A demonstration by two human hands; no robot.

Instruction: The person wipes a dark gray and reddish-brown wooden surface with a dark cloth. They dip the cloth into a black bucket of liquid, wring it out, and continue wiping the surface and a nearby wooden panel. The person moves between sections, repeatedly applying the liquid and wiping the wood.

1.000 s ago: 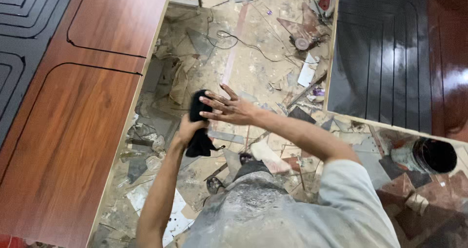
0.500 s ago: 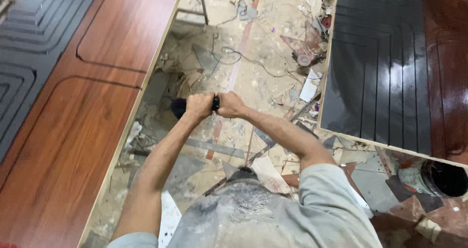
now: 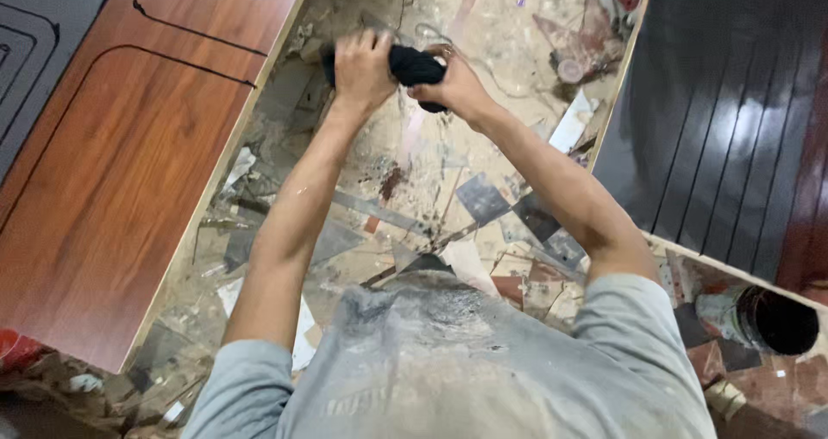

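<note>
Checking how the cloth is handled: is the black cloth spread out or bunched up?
Bunched up: the black cloth is a tight wad gripped between left hand and right hand.

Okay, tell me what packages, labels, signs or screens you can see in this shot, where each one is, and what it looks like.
No clear packages, labels, signs or screens.
Nearest candidates: a round dark can at lower right among floor scraps, open top, no readable label.
A small round pinkish roll or lid lies on the debris near the black panel.

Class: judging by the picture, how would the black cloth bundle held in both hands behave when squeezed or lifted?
The black cloth bundle probably squashes softly, since it bunches between left hand and right hand. Likely light and unlikely to roll.
</note>
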